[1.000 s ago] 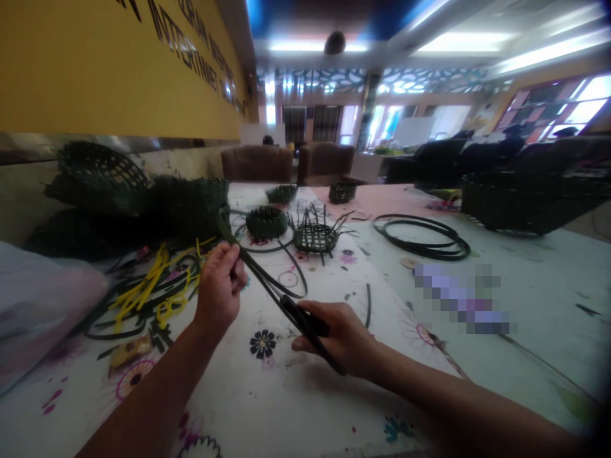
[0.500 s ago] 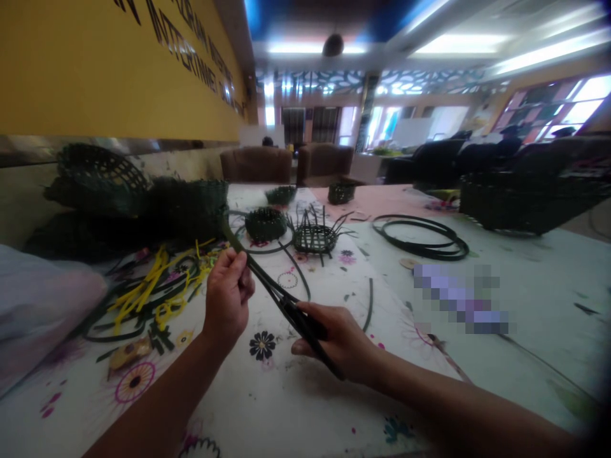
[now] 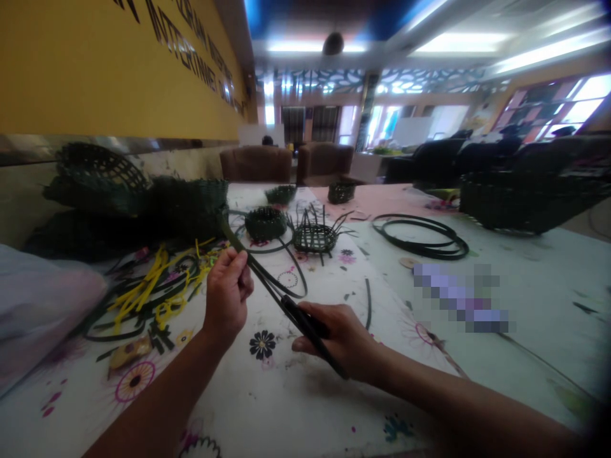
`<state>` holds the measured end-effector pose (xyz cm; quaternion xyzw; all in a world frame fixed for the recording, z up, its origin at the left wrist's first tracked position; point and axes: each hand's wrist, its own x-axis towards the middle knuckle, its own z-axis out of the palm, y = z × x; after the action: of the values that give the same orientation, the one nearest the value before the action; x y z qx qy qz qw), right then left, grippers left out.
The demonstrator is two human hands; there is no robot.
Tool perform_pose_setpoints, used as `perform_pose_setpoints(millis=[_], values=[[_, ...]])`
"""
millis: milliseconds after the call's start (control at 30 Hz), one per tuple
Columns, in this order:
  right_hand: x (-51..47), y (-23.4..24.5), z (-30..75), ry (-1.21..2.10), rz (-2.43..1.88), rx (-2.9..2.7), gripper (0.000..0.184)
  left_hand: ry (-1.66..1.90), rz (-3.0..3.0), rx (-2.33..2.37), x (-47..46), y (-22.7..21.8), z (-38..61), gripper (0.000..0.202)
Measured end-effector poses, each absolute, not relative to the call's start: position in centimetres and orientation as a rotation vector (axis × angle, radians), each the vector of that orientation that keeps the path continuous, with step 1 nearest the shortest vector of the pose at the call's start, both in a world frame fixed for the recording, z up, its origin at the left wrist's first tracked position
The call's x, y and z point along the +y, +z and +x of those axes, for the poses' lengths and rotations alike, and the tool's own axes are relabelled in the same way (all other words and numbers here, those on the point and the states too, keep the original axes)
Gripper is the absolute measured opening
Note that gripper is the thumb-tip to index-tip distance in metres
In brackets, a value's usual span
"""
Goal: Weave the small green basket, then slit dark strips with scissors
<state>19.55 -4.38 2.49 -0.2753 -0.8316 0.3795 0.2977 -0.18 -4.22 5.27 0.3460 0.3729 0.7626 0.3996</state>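
Fingers (image 3: 240,266) of the left hand (image 3: 228,291) are pinched shut on a dark green strip (image 3: 261,272), which runs slanting from the stack of woven baskets (image 3: 143,203) at the far left down toward the right hand (image 3: 344,340). That hand's fingers are curled tight around the black handles of the scissors (image 3: 305,324), whose blades lie along the strip just beside the left thumb; whether the blades are parted cannot be told. Both hands hover over the table (image 3: 286,401), with bare flowered cloth beneath and nearer the body. To the left, close to the left wrist, lies a tangle of yellow strips (image 3: 153,280). Beyond the hands stand a small basket (image 3: 265,222) and a half-woven basket (image 3: 315,236) with loose spokes. A coil of strips (image 3: 422,238) lies well apart to the right, with open cloth between.
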Motion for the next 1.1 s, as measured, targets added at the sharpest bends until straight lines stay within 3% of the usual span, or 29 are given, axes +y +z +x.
perform_pose_setpoints(millis=[467,1100], values=[[-4.0,1.7,19.4,0.926,-0.760,-2.184,0.042,1.894,0.889,0.924,-4.3,5.4,-0.1,0.030],[-4.6,2.3,19.5,0.963,-0.716,-2.215,0.031,1.924,0.884,0.953,-4.2,5.1,0.2,0.031]])
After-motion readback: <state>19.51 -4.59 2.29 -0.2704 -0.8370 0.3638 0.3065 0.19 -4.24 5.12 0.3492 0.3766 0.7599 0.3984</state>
